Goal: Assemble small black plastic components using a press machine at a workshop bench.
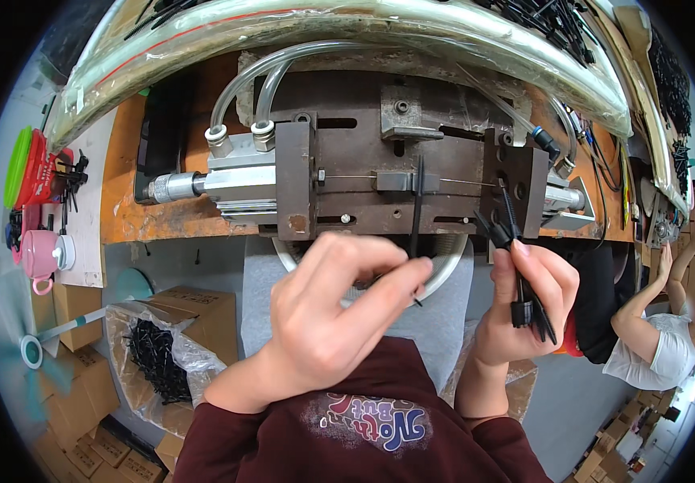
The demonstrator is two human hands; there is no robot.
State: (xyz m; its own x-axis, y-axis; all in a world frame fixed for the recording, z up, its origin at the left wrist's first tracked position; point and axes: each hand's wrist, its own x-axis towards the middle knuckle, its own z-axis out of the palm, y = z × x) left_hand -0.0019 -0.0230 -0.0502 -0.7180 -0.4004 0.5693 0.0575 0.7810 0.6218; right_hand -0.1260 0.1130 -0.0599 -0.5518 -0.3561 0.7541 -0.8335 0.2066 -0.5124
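Observation:
My left hand point(331, 310) is pinched at the front of the machine, slightly blurred. Between its fingertips runs a thin black cable tie point(417, 201), upright in the picture, its upper part lying across the small metal block point(394, 182) in the middle of the fixture. In my right hand point(528, 302), closed in front of the fixture's right end, is a bunch of several black cable ties point(502, 233); their tips fan out above and below the fingers. The dark metal fixture point(355, 213) has a silver pneumatic cylinder point(243, 185) on its left and another point(566, 200) on its right.
Clear hoses point(267, 68) arch over the fixture, below a long plastic-wrapped roll point(347, 20). A white-rimmed basket point(448, 270) sits under the bench edge. A bag of black parts point(158, 362) stands lower left, near a fan point(32, 351). Another person point(657, 342) is at right.

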